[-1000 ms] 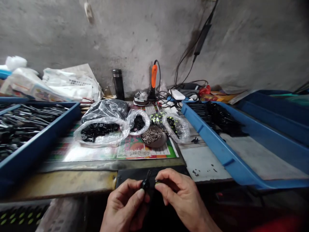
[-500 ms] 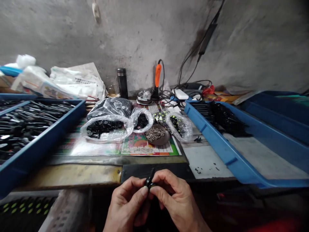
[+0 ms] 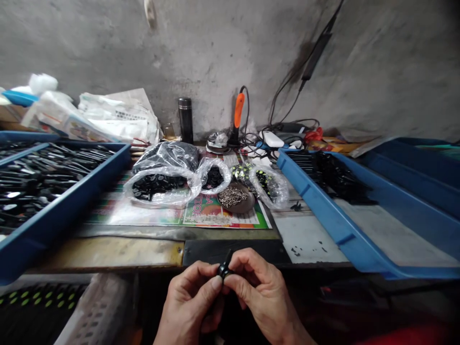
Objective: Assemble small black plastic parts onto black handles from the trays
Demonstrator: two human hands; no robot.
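Between my hands, just in front of the bench edge, is a small black plastic part [image 3: 224, 271] with a thin stem pointing up and away. My left hand [image 3: 192, 299] pinches it from the left with thumb and fingertips. From the other side, my right hand [image 3: 259, 292] grips the same part with thumb and forefinger. Fingers cover much of it, so its exact kind is unclear. Beyond my hands, a brown dish [image 3: 245, 206] holds a heap of small metal screws [image 3: 232, 196]. Clear plastic bags [image 3: 161, 199] of black parts stand open beside it.
A blue tray [image 3: 89, 184] full of long black pieces sits at left; another blue tray [image 3: 334, 225] with black pieces is at right. At the wall stand a black flask [image 3: 185, 122] and an orange-handled tool [image 3: 238, 112]. A white basket [image 3: 97, 311] is below the bench, lower left.
The view has shifted slightly, moving the bench contents a little right and up in the picture. Both hands keep their pinch on the black part, whose stem now leans a bit more to the right.
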